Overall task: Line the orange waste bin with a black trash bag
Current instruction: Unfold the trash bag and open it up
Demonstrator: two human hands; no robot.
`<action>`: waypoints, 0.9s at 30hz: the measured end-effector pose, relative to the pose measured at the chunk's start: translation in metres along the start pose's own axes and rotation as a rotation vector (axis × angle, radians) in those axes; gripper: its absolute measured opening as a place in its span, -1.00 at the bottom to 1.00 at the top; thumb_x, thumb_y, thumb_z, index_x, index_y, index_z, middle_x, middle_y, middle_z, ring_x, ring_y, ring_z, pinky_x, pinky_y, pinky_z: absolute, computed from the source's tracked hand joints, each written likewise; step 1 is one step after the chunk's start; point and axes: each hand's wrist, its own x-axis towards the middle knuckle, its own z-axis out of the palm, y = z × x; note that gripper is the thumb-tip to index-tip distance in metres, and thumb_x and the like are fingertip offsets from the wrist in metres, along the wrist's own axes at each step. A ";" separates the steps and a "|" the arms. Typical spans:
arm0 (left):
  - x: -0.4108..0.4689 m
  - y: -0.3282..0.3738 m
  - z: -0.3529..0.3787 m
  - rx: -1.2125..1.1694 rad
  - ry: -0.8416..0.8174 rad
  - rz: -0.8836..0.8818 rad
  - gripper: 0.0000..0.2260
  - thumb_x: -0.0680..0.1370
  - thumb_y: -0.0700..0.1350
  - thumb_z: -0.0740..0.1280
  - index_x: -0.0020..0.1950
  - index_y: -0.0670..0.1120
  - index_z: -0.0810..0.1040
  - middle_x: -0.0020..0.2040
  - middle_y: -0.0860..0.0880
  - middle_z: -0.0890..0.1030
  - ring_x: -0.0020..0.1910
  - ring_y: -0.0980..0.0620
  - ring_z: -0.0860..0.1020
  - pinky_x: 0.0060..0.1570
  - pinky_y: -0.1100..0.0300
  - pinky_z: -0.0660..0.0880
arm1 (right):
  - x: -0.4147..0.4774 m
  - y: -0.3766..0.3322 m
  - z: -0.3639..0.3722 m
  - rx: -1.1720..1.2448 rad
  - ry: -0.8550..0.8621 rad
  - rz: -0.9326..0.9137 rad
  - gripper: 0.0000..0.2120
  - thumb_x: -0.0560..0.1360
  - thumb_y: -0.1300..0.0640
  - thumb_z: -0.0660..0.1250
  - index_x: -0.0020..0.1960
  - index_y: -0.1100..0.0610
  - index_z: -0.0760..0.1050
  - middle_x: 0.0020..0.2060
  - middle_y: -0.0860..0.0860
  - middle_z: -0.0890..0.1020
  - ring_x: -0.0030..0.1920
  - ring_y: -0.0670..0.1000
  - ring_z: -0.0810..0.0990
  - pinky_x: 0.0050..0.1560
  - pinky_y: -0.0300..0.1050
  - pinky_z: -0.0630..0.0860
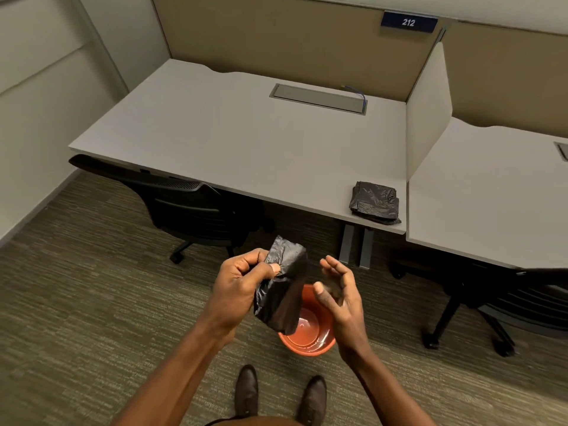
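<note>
A folded black trash bag (284,287) hangs in front of me, pinched near its top by my left hand (242,278). My right hand (338,290) is just to the right of the bag, fingers spread and curled, holding nothing. Below both hands the orange waste bin (310,336) stands on the carpet, its inside bare and partly hidden by the bag. A stack of more folded black bags (375,202) lies on the desk's near right corner.
A grey desk (233,139) stands ahead, with a black office chair (190,207) pushed under it. A second desk (491,192) and chair (507,302) are to the right behind a divider. My shoes (279,392) are just behind the bin.
</note>
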 end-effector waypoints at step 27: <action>0.087 0.024 -0.093 -0.441 0.430 -0.298 -0.47 0.75 0.24 0.19 0.38 -0.17 0.63 0.17 -0.23 0.78 0.16 -0.20 0.73 0.29 -0.18 0.59 | 0.027 -0.004 -0.032 0.054 -0.658 0.334 -0.87 0.50 0.21 0.61 0.03 0.17 0.76 0.01 0.13 0.80 0.06 0.11 0.78 0.10 -0.07 0.67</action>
